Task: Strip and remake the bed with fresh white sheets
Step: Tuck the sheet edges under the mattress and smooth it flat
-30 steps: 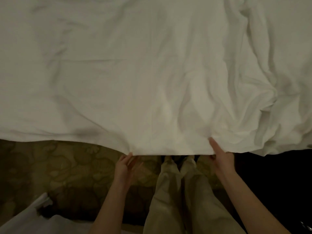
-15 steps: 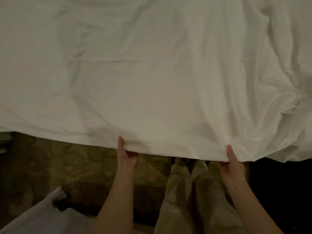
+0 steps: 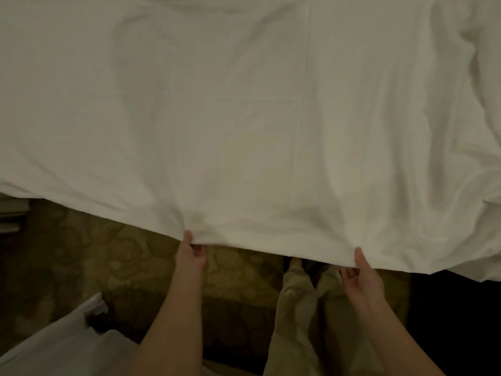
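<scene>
A white sheet (image 3: 244, 118) lay spread across the bed. The left hand (image 3: 191, 253) and right hand (image 3: 363, 275) each pinched its near edge, thumbs on top, above patterned carpet (image 3: 108, 253) and beige trousers (image 3: 298, 308).

floor: patterned carpet (image 3: 135, 256) | khaki trousers (image 3: 295, 308) | white plastic bag (image 3: 62, 346) btm-left

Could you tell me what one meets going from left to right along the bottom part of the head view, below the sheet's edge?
Crumpled white linen on the floor → patterned carpet → left hand gripping the white sheet → beige trouser legs → right hand gripping the same edge.
</scene>
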`<state>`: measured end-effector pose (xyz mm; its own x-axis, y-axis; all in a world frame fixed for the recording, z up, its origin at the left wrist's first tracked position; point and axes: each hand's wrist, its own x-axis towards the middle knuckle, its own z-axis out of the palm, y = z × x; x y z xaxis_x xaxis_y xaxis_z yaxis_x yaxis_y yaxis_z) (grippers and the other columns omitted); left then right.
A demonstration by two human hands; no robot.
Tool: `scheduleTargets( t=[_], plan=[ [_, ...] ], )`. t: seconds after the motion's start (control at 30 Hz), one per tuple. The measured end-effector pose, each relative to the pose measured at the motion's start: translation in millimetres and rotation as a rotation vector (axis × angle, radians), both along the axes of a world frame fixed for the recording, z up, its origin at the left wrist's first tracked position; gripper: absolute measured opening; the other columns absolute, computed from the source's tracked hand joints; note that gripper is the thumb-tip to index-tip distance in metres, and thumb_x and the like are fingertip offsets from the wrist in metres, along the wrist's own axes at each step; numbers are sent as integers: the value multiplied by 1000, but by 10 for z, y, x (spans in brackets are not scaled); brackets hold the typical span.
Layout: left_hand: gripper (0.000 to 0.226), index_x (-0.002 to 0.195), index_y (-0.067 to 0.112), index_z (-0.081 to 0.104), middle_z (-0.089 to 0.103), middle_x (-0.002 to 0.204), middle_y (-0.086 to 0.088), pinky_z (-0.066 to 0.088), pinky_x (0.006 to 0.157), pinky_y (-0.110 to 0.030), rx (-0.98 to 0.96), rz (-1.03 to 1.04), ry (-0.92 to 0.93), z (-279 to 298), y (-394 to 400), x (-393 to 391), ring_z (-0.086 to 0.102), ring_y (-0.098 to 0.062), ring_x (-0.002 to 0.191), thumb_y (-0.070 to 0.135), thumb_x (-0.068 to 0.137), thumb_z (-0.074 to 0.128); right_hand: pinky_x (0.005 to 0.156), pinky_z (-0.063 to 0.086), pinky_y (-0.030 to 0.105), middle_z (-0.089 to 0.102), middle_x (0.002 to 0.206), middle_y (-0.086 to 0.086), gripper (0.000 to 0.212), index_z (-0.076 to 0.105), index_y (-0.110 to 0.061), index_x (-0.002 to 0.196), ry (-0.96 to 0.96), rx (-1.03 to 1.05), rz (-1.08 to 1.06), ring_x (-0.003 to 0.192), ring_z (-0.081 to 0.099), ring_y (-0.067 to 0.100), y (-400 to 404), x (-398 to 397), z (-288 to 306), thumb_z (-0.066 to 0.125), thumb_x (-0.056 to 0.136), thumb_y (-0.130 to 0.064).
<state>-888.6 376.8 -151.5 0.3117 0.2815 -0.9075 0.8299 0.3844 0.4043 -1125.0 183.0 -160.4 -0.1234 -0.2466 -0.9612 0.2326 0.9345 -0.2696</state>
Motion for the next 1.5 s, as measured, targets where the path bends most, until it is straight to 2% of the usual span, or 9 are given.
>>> scheduleTargets(
  t=[0.2,0.33,0.4,0.57,0.67,0.8,1.07,1.3,1.5],
  plan=[
    [19,81,15,56,67,79,6,48,81,-9,-11,105,-36,-30,2,69,61,-4,61,20,99,52,77,59,29,68,106,5,14,62,-11,105,-16,-44,19,92,68,15,-19,35,96,62,91,-13],
    [18,83,17,54,61,72,5,55,63,-16,4,187,-6,-203,136,-115,59,-3,56,18,100,49,85,49,31,63,108,9,4,58,-9,90,134,-11,36,85,62,15,119,12,-18,60,93,-11],
    [18,88,16,58,67,76,1,55,73,-26,-72,126,-19,-189,31,-171,64,-10,70,29,99,50,83,48,30,61,108,11,6,58,-8,88,148,13,37,83,61,16,59,46,-101,60,94,-9],
    [23,102,11,60,62,107,-10,42,99,-44,-238,-222,226,-178,-493,-565,58,-26,96,32,92,59,68,52,31,65,99,12,8,60,-4,99,72,145,156,84,63,22,-9,-72,-83,60,93,-8],
    [20,108,11,59,64,98,-9,48,80,-37,-211,-541,413,-182,-877,-997,60,-23,87,24,93,59,66,51,31,70,94,11,14,60,-2,107,17,235,450,80,66,21,-54,-164,76,56,96,-10],
    [27,115,7,61,69,100,-6,48,66,-29,-183,-1290,589,39,-1400,-1352,65,-19,83,23,95,54,66,49,27,73,94,5,17,63,-9,108,-9,204,783,80,68,17,-434,-270,348,56,95,-19],
    [22,111,2,64,73,92,-6,54,76,-27,-273,-1573,10,375,-3111,-1279,70,-15,80,13,95,54,68,51,29,72,89,7,13,64,-7,101,125,-234,627,72,68,20,-1809,-538,678,58,94,-16],
    [12,98,8,64,70,103,-9,53,86,-31,-325,-1668,-71,531,-4208,-1926,68,-19,92,18,93,60,65,45,27,68,97,2,23,56,-14,116,115,-251,549,77,66,16,-2387,-981,535,55,95,-24],
    [25,86,7,68,69,91,-13,52,91,-40,-30,-2025,-159,369,-4698,-2570,65,-28,93,32,84,70,61,41,20,69,93,-1,14,64,-16,100,-36,-135,575,77,63,13,-2496,-1292,491,52,95,-21]
  ],
)
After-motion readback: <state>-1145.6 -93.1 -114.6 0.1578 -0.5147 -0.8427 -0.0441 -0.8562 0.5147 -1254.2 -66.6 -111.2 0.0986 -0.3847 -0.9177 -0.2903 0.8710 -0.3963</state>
